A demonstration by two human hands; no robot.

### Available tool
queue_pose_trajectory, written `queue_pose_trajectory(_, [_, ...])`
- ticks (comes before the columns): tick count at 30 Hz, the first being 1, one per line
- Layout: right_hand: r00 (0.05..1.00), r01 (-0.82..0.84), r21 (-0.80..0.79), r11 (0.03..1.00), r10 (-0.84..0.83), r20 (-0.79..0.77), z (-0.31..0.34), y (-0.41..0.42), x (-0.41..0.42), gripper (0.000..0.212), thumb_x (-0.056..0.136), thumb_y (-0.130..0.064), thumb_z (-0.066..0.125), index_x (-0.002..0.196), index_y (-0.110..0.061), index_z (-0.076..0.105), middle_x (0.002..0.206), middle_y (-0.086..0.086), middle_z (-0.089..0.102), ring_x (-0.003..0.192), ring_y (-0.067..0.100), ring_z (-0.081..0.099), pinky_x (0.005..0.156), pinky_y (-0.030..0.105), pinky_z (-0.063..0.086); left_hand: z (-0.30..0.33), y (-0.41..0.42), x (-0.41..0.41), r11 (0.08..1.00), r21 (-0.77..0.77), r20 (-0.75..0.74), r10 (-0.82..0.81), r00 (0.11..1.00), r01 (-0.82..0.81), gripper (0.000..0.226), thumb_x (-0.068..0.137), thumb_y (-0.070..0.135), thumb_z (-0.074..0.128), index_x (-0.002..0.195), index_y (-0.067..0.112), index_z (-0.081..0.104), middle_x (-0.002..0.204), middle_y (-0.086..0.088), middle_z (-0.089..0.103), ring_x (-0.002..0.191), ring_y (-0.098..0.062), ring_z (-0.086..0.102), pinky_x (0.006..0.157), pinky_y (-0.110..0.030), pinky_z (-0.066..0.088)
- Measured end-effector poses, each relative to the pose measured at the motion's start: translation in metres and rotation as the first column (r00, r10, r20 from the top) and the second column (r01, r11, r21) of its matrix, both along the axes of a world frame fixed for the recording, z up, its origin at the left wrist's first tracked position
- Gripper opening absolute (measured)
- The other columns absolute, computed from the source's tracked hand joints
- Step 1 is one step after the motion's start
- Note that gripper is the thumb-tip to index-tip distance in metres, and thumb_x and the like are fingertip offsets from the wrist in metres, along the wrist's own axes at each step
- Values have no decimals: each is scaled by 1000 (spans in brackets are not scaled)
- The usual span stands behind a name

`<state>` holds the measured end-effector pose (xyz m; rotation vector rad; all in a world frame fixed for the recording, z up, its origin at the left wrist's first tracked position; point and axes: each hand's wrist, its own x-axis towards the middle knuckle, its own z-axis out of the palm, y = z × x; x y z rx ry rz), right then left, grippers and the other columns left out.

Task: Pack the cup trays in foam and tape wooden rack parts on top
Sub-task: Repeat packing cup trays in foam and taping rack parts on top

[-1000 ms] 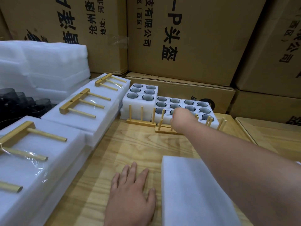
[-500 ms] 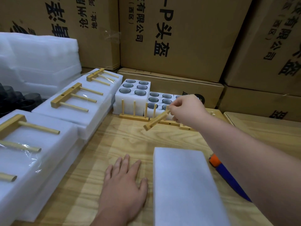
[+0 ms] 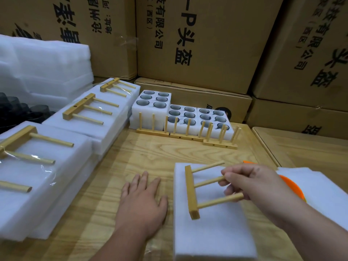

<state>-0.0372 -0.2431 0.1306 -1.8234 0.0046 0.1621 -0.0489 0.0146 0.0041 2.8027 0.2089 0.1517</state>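
wooden rack part held over the foam block on the table

left of the foam block (image 3: pixel 212 230), taped foam packs (image 3: pixel 62 166) line the table (image 3: pixel 116 187) edge; the left hand (image 3: pixel 141 202) lies flat, fingers straight, just beside the block. above the block the right hand (image 3: pixel 248 183) pinches the middle peg of a wooden rack part (image 3: pixel 192 193). beyond the block, cup trays (image 3: pixel 178 113) stand behind more rack parts (image 3: pixel 186 136).
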Motion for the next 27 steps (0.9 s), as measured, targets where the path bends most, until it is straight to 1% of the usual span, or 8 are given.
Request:
queue_pose_trajectory(8, [980, 39, -488, 872, 62, 188, -23, -21, -4, 13, 92, -27, 72, 83, -36, 77, 84, -22, 73, 77, -2, 66, 69, 21, 51, 1, -1, -1, 1000, -3, -6, 4, 1000, -4, 66, 93, 63, 30, 157, 45, 24, 171, 7, 5, 156, -15, 1, 126, -40, 0])
queue_pose_trajectory(12, [954, 21, -490, 872, 129, 272, -32, -18, 0, 16, 88, -35, 73, 89, -51, 72, 91, -24, 67, 85, 1, 63, 73, 22, 49, 3, -1, -1, 1000, -3, -16, 7, 1000, -7, 66, 93, 63, 30, 157, 45, 24, 171, 6, 5, 156, -15, 1, 126, -40, 0])
queue_pose_trajectory(14, [948, 33, -402, 915, 99, 304, -44, -16, 4, 12, 90, -33, 73, 92, -44, 75, 102, -27, 67, 97, -2, 62, 80, 21, 47, 3, -2, -1, 1000, 1, -19, 6, 1000, -6, 66, 94, 63, 30, 156, 45, 24, 171, 6, 5, 156, -15, 0, 126, -40, 0])
queue_pose_trajectory(16, [972, 89, -63, 994, -73, 225, -58, -14, 9, 13, 95, -26, 69, 96, -36, 77, 104, -17, 73, 96, 4, 69, 76, 23, 52, 3, -2, -1, 1000, 7, -22, 5, 1000, -4, 65, 94, 63, 30, 156, 45, 24, 171, 7, 5, 156, -15, 0, 125, -41, -1])
queue_pose_trajectory(18, [966, 226, 341, 912, -255, 40, -70, -11, 15, 15, 98, -19, 62, 96, -21, 77, 97, 2, 78, 87, 17, 75, 64, 26, 57, 2, -2, -1, 1000, 20, -30, 1, 1000, 0, 65, 94, 63, 29, 157, 45, 23, 171, 6, 5, 156, -15, 0, 125, -41, -1])
queue_pose_trajectory(20, [934, 342, 529, 777, -343, -99, -84, -9, 19, 20, 98, -21, 58, 105, -9, 73, 99, 11, 77, 92, 25, 74, 71, 34, 58, 3, -2, -1, 1000, 20, -37, 0, 999, 0, 66, 95, 63, 29, 157, 44, 23, 171, 6, 5, 156, -15, 0, 125, -41, -1])
queue_pose_trajectory(24, [924, 372, 601, 707, -344, -167, -103, -3, 15, 31, 103, -19, 49, 121, -3, 67, 117, 19, 73, 117, 36, 66, 104, 54, 49, 2, 0, -1, 1000, 10, -54, -13, 998, 14, 66, 95, 62, 28, 158, 43, 21, 171, 5, 3, 156, -15, -2, 126, -42, -1])
queue_pose_trajectory(27, [936, 342, 614, 711, -312, -161, -98, -1, 7, 31, 101, -20, 50, 122, -7, 69, 121, 16, 72, 117, 32, 67, 104, 54, 48, 6, 1, -1, 999, 24, -83, -32, 996, 34, 64, 98, 59, 25, 159, 42, 18, 171, 4, 0, 156, -16, -4, 126, -42, -3])
